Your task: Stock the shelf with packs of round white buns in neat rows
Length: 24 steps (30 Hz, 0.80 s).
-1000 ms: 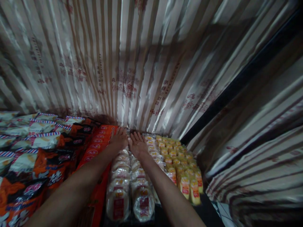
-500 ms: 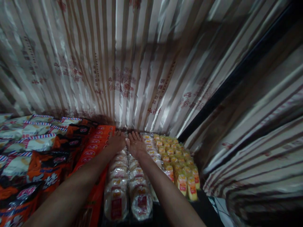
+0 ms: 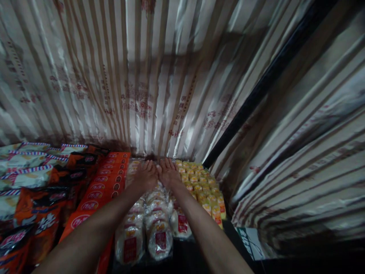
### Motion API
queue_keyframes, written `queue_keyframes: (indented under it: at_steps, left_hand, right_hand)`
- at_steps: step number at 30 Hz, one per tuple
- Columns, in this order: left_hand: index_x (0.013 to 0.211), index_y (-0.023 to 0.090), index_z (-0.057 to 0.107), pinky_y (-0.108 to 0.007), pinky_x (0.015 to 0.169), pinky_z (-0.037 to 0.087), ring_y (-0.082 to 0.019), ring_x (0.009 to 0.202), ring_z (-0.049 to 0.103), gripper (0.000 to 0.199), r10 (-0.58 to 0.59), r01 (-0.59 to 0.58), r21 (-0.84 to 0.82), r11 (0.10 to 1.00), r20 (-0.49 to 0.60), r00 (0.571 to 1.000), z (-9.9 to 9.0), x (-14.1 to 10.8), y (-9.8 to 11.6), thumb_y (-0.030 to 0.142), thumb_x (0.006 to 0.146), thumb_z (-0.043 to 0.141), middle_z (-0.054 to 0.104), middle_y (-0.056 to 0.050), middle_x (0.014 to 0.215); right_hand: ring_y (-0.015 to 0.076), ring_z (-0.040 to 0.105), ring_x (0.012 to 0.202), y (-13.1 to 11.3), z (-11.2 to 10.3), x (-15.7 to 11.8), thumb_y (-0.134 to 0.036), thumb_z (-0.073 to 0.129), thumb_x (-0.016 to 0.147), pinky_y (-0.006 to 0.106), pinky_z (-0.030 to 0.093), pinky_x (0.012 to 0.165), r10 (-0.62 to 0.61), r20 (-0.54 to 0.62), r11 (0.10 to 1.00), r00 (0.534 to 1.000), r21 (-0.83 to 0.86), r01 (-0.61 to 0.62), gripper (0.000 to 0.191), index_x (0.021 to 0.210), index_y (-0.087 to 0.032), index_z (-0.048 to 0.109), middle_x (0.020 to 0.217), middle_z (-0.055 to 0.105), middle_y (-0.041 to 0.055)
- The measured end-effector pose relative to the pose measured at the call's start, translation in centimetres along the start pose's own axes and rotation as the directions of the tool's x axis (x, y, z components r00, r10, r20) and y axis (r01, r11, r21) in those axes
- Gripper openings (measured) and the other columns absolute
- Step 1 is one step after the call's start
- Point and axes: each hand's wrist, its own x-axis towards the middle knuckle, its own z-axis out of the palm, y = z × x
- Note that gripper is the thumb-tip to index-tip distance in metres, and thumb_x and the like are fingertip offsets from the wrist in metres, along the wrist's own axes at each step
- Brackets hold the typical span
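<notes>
Rows of round flat cakes [image 3: 160, 239] in clear plastic wrap, with dark red labels, run away from me toward a striped curtain. My left hand [image 3: 146, 176] lies flat, palm down, over the far part of the middle row, its fingers stretched forward. Right beside it, my right hand [image 3: 169, 174] is spread over the far end of the right row, whose nearest cake [image 3: 181, 223] shows beside my forearm. The thumbs nearly meet. Neither hand grips anything; the cakes beneath the palms are hidden.
Small yellow packaged cakes [image 3: 199, 180] stand in rows on the right. Orange boxes [image 3: 94, 195] line the left, then orange-and-black bags [image 3: 38, 217] and white bags [image 3: 28, 173]. Behind hangs the striped curtain [image 3: 142, 76], with a dark pole [image 3: 256, 91] slanting across it.
Both hands have moved right across the rows, the left from the left row to the middle one, the right onto the right row. The view has shifted slightly right.
</notes>
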Motion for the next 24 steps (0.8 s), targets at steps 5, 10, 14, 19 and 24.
queue_keyframes:
  at_steps: [5, 10, 14, 19, 24]
  left_hand:
    - [0.135, 0.011, 0.041, -0.054, 0.109, 0.019, -0.028, 0.134, 0.028, 0.048, 0.061, -0.061, 0.012, 0.998, 0.020, 0.998, 0.5, -0.8, 1.1, 0.023, 0.090, 0.028, 0.038, -0.014, 0.142]
    - [0.134, 0.013, 0.041, -0.054, 0.111, 0.014, -0.029, 0.137, 0.020, 0.048, -0.036, 0.037, 0.011, 0.999, -0.066, 0.997, -0.3, -1.6, 1.2, 0.028, 0.091, 0.028, 0.030, -0.013, 0.146]
    - [0.136, 0.015, 0.039, -0.059, 0.108, 0.013, -0.032, 0.137, 0.019, 0.050, -0.097, 0.098, 0.012, 0.995, -0.056, 0.994, 0.9, -2.5, 1.8, 0.034, 0.091, 0.027, 0.033, -0.012, 0.145]
    - [0.137, 0.013, 0.037, -0.055, 0.110, 0.012, -0.030, 0.138, 0.018, 0.052, -0.051, 0.051, 0.014, 0.999, -0.002, 0.999, 0.5, -2.7, 2.0, 0.032, 0.092, 0.021, 0.032, -0.012, 0.145]
    - [0.140, 0.013, 0.030, -0.057, 0.108, 0.013, -0.031, 0.138, 0.013, 0.055, -0.218, 0.217, 0.014, 0.976, 0.051, 0.975, -1.2, -2.8, 0.4, 0.035, 0.091, 0.021, 0.021, -0.015, 0.149]
  right_hand:
    - [0.0212, 0.012, 0.140, 0.1, 0.9, -1.0, -0.043, 0.007, 0.094, 0.041, 0.008, 0.111, -0.032, 0.019, 0.999, 0.999, 0.032, 0.031, 0.061, 0.142, -0.011, 0.027, 0.150, 0.023, 0.0094]
    - [0.0211, 0.011, 0.140, 0.2, -0.2, -1.6, -0.049, 0.006, 0.093, 0.040, 0.008, 0.111, -0.015, -0.023, 0.998, 1.000, 0.061, 0.017, 0.065, 0.143, -0.011, 0.024, 0.151, 0.020, 0.0090]
    - [0.0200, 0.010, 0.140, 0.7, 0.3, -2.7, -0.046, 0.008, 0.094, 0.040, 0.007, 0.111, -0.030, 0.026, 0.998, 0.999, 0.049, 0.029, 0.062, 0.143, -0.012, 0.025, 0.151, 0.019, 0.0090]
    - [0.0199, 0.009, 0.140, 0.8, 0.7, -3.3, -0.044, 0.006, 0.094, 0.039, 0.008, 0.111, -0.026, 0.031, 0.998, 0.999, 0.056, 0.024, 0.061, 0.143, -0.012, 0.026, 0.151, 0.018, 0.0086]
    - [0.0201, 0.006, 0.140, -1.0, 0.1, -2.9, -0.046, 0.007, 0.094, 0.040, 0.005, 0.111, -0.079, -0.043, 0.996, 0.996, 0.045, 0.081, 0.060, 0.143, -0.017, 0.027, 0.152, 0.016, 0.0056]
